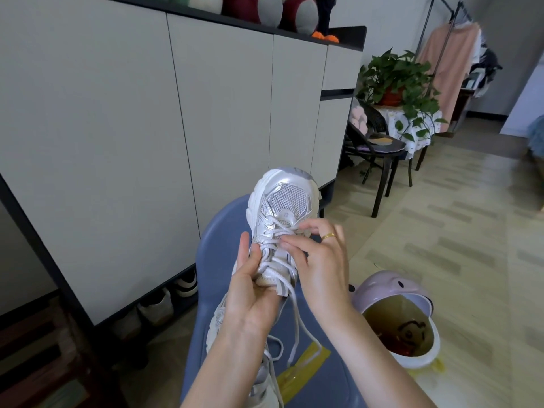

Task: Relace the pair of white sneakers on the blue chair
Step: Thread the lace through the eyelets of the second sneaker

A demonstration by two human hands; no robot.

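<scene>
My left hand (250,293) grips the white sneaker (281,219) over the blue chair (312,375) while my right hand (318,260) pinches the lace (294,307) just beyond it; if that pinch slips, I judge the loose crossings could pull out.

**Hidden and cut off around the shoe**

The second sneaker (216,322) lies mostly behind the left hand (250,293) and forearm, and its lower part runs off the bottom edge. The left hand's palm covers the heel of the held sneaker (282,207). The right hand (321,260) covers the right-side eyelets, so where its fingers (290,245) meet the lace (294,307) cannot be told. The blue chair (223,228) is cut off by the bottom edge. The soft toys (265,7) on the cabinet are cropped by the top edge.
</scene>
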